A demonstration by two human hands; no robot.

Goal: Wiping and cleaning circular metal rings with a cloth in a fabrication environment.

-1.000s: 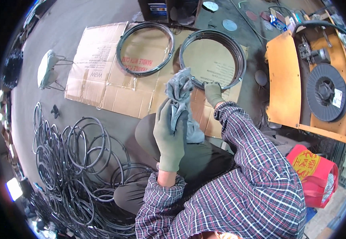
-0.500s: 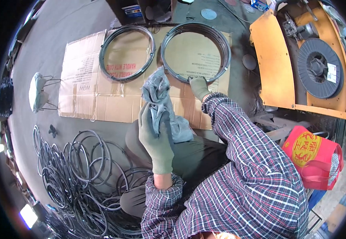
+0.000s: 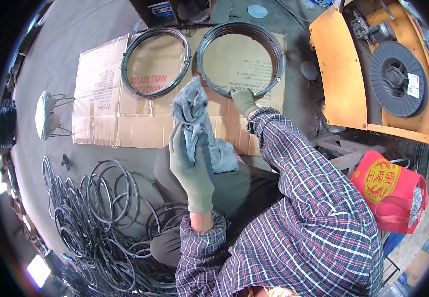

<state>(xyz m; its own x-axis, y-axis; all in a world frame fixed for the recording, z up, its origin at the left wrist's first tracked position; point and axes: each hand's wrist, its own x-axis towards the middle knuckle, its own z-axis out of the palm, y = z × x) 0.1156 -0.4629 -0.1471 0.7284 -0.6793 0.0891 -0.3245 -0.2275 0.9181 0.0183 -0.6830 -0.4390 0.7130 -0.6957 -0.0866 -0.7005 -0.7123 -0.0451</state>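
Hardly anything is moved since the earlier frame half a second ago: the view is shifted slightly, while both hands and both ring piles are kept in the same places on or about the cardboard sheet (image 3: 100,119).

As far as can be judged, the work is partly done. Toward the left, on the floor short of the cardboard's near edge, a large tangle of black rings (image 3: 83,242) is left unsorted, if it belongs to the same work. At the middle of the cardboard, toward its far edge, a thinner ring pile (image 3: 150,94) is already laid flat. Just short of the cardboard's near edge, a crumpled grey cloth (image 3: 192,106) is held by the left grip (image 3: 192,178), which is closed around it. On the cardboard's right end, a thicker ring stack (image 3: 279,57) is laid, its near rim being touched by the right grip (image 3: 245,102); whether the fingers are closed around that rim cannot be told.

Both piles are seen as round, dark and metallic, with small knobs spaced along the rims. More layers are shown in the right stack; an exact count cannot be made out.
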